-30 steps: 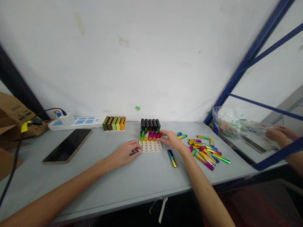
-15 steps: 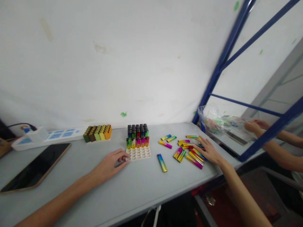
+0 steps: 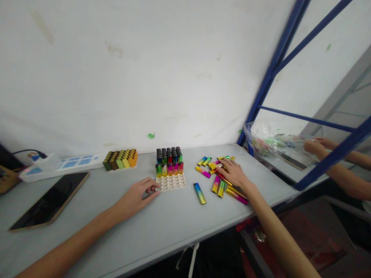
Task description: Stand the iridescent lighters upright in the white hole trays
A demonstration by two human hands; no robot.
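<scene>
My left hand (image 3: 141, 193) lies on the table with its fingers curled and its thumb and fingertips at the near left corner of a white holed tray (image 3: 176, 182), pinching it. Upright lighters (image 3: 169, 169) fill the tray's back rows: black-topped at the rear, green, yellow and pink ones in front. The near holes hold none. Over a loose pile of shiny, gradient-coloured lighter cases (image 3: 216, 183), my right hand (image 3: 235, 174) is spread palm down, fingers apart, covering some of them. A single blue-to-yellow case (image 3: 199, 193) lies between tray and pile.
A block of yellow, green and brown lighters (image 3: 121, 159) stands by a white power strip (image 3: 72, 163). A phone (image 3: 50, 200) lies at the left. At the right are a blue metal frame (image 3: 265, 85), a plastic bag (image 3: 262, 141) and another person's arms (image 3: 333, 162).
My right hand has moved left across the pile and shifted some of the cases, bunching them closer. My left hand has stayed at the tray's corner. The view has shifted slightly.
</scene>
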